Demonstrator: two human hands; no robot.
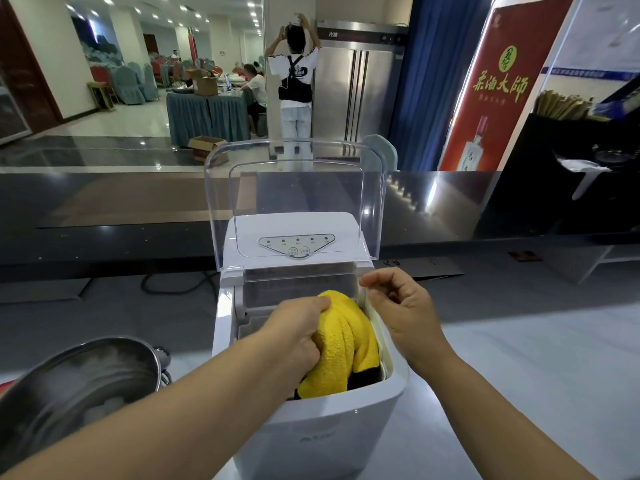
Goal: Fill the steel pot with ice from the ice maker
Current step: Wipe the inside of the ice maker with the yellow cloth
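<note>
So the left hand (298, 327) grips a yellow cloth (343, 344) inside the open ice maker (311, 438). The right hand (398, 306) is loose and empty. The steel pot (52, 386) has some ice (100, 412) in it.

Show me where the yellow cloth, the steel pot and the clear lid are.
yellow cloth (341, 337), head view, on its bunched top fold.
steel pot (104, 368), head view, on its inner wall.
clear lid (298, 188), head view, on the middle of the raised panel.
</note>
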